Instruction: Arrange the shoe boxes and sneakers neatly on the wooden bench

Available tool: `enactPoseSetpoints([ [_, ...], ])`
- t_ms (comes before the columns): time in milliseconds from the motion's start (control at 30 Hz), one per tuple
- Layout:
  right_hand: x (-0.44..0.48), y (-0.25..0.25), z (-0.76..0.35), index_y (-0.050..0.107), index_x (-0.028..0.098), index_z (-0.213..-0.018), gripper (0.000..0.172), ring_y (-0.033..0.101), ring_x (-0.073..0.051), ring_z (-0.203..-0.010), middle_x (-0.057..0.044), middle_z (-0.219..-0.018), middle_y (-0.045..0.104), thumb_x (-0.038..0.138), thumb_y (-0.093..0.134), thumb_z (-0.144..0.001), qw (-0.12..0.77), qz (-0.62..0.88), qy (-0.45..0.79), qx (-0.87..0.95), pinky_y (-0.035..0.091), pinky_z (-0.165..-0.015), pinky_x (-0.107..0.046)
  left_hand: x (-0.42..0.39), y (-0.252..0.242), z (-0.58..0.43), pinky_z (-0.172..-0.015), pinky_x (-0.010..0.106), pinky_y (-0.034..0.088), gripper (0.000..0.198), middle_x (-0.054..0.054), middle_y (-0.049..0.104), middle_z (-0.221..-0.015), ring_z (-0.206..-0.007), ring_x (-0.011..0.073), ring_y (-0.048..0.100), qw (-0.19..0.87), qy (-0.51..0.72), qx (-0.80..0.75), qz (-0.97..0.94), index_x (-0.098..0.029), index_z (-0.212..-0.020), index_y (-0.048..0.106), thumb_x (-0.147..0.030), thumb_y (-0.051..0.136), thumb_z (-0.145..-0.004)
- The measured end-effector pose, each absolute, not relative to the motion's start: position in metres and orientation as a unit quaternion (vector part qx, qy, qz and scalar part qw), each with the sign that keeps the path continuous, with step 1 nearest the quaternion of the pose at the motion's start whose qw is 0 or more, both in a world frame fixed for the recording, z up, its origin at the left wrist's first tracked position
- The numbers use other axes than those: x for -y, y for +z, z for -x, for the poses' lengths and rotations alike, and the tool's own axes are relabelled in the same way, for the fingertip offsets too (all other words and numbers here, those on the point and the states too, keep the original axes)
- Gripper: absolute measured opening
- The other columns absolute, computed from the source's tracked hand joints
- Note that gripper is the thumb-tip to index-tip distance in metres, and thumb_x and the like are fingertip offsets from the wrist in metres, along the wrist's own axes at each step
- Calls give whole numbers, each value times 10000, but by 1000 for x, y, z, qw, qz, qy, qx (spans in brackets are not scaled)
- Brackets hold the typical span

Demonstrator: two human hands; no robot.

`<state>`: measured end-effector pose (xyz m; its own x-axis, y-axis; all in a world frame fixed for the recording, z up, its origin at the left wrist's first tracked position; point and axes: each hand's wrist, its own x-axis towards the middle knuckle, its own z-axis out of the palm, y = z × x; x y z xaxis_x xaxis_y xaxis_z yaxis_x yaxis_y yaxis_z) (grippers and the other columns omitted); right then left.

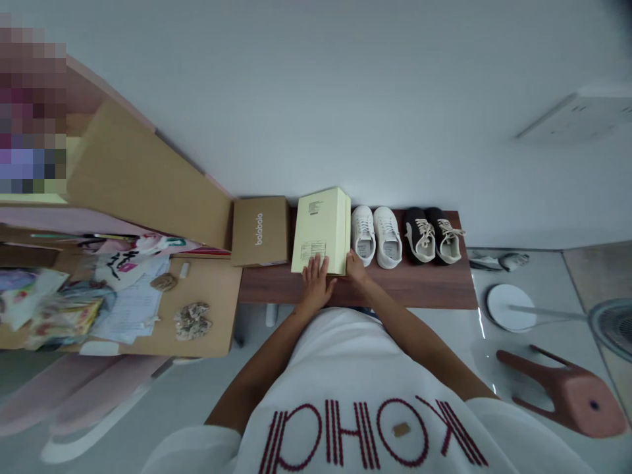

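A pale yellow shoebox (316, 224) stands on a dark wooden bench, printed labels on its upper face and its lid edge toward the right. My left hand (316, 283) rests with spread fingers on its near edge, by the lower label. At the near right corner, my right hand (356, 268) grips the box, its fingertips partly hidden. Just right of that hand is a pair of white sneakers (378, 237) with laces. Farther right sits a pair of black shoes (433, 236) with pale laces. A brown balabala box (261, 230) stands to the left.
The wooden bench (409, 289) runs along the wall. A cluttered desk (212, 329) with papers, bags and a scrunchie (192, 321) adjoins on the left. On the right floor are a pink stool (575, 395), a fan's round base (511, 307) and more shoes.
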<state>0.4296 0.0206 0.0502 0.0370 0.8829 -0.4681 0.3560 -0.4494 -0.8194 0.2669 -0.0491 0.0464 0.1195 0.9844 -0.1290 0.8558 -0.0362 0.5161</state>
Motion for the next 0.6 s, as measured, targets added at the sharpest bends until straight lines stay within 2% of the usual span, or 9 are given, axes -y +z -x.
enactPoseSetpoints([
  [67, -19, 54, -449, 680, 154, -1279, 425, 635, -281, -1259, -157, -1314, 714, 368, 438, -1002, 239, 682, 467, 510, 477, -1140, -462, 43, 45, -276, -1279, 633, 197, 699, 191, 232, -1748, -1641, 355, 139, 228, 109, -662, -706, -212, -1664, 304, -406, 488, -1019],
  [133, -14, 57, -479, 705, 146, -1249, 393, 568, -310, -1354, -188, -1391, 660, 334, 504, -968, 242, 695, 394, 550, 405, -1200, -479, 35, 44, -293, -1272, 643, 211, 707, 209, 250, -1738, -1635, 373, 158, 221, 113, -663, -707, -190, -1651, 329, -417, 516, -1007],
  [233, -14, 61, -526, 672, 122, -1321, 435, 511, -367, -1409, -241, -1489, 553, 326, 530, -964, 191, 755, 249, 575, 394, -1179, -536, 16, 45, -341, -1279, 557, 271, 648, 225, 354, -1690, -1595, 338, 290, 247, 146, -609, -740, -147, -1605, 399, -367, 526, -1008],
  [300, -24, 60, -546, 678, 107, -1308, 435, 539, -381, -1384, -264, -1493, 536, 337, 580, -952, 115, 782, 239, 564, 427, -1140, -514, -3, 45, -382, -1253, 486, 340, 549, 237, 472, -1606, -1522, 307, 414, 285, 148, -583, -746, -114, -1529, 489, -287, 512, -1009],
  [400, -44, 54, -561, 730, 125, -1194, 331, 620, -342, -1304, -240, -1395, 629, 314, 587, -963, 37, 771, 305, 558, 470, -1093, -433, -36, 44, -433, -1159, 494, 436, 377, 271, 641, -1372, -1395, 349, 530, 328, 86, -658, -672, -62, -1313, 639, -189, 504, -985],
  [467, -51, 49, -572, 731, 136, -1164, 304, 657, -320, -1248, -206, -1269, 705, 289, 540, -984, 58, 765, 340, 544, 488, -1074, -413, -52, 42, -447, -1093, 507, 471, 310, 255, 693, -1253, -1322, 370, 573, 346, 59, -697, -625, -85, -1190, 690, -143, 475, -975],
  [600, -45, 36, -611, 685, 183, -1173, 369, 682, -291, -1128, -121, -1124, 739, 449, 492, -1005, 232, 731, 429, 477, 553, -1015, -437, -59, 31, -439, -1091, 456, 463, 236, 175, 725, -1166, -1240, 333, 615, 392, 170, -687, -588, -151, -1076, 721, -180, 520, -955],
])
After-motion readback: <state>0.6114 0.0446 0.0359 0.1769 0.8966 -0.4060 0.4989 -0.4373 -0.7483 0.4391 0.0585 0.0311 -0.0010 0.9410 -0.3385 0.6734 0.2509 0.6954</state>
